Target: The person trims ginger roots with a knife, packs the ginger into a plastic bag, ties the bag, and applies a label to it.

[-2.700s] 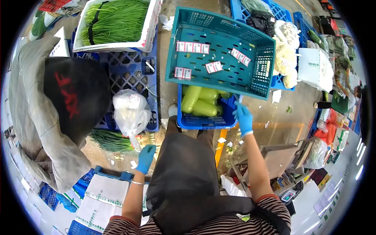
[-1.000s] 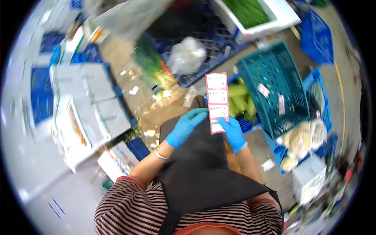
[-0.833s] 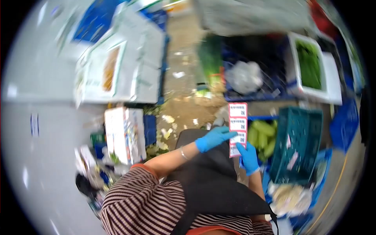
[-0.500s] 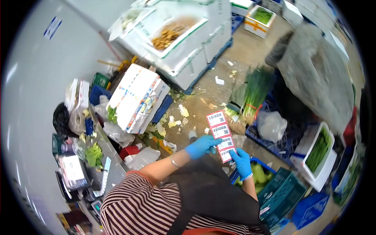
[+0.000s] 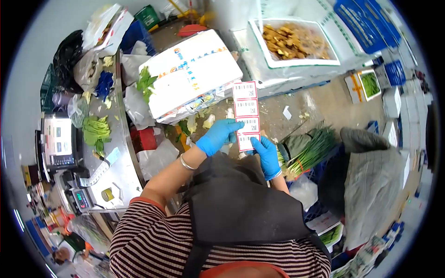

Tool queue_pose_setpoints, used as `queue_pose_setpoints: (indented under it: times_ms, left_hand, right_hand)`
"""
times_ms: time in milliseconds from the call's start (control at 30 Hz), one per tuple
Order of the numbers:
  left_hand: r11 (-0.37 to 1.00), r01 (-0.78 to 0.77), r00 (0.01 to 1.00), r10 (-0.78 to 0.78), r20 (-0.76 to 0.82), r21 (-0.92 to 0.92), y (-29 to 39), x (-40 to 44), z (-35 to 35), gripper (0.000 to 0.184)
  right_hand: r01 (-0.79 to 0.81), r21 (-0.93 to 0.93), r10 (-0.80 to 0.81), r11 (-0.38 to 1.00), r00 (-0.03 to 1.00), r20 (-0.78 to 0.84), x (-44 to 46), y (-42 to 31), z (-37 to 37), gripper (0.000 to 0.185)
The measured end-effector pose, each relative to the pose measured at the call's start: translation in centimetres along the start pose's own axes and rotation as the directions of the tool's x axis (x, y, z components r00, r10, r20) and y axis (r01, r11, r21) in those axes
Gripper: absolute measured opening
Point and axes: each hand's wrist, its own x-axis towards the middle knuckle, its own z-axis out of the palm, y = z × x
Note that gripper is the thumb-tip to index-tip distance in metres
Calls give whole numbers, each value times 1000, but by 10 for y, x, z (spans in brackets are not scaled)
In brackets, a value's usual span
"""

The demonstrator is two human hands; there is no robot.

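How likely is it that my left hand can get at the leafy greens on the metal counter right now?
Probably not without leaning or stepping over: your left hand is at the label strip, and white plastic bags lie between it and the counter. Nothing seems to cover the leafy greens.

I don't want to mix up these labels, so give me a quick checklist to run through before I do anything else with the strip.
1. Label strip steadied by both the left hand and the right hand: ok.
2. Blue glove on each hand: ok.
3. Four labels joined, printed side in view: ok.
4. Fine print matches the goods: cannot tell, too small to read.
5. Scale display lit: ok; its reading: cannot tell.
6. Floor free of scraps: not ok, leaf scraps lie near the white box.
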Motion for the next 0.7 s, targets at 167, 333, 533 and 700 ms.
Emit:
queue_pose_setpoints:
  times_ms: [167,333,533,700]
  left_hand:
    - [989,-68,993,56,-99,-128,23,33,-31,30]
    - [931,-301,834,152,-530,-207,27,46,-100,23]
    - [690,-667,277,-121,-953,-281,-62,-56,-183,20]
    - [711,-667,-103,-382,-918,-221,-205,-173,-244,19]
  right_hand:
    - [-63,-127,88,990,976,199,60,-34,13,25]
    - [-24,-279,137,960,910,390,152,-60,12,34]
    - [-247,-547,466,800,830,307,306,-43,-19,31]
    - [-145,-706,506,694,795,334,330,-69,40,30]
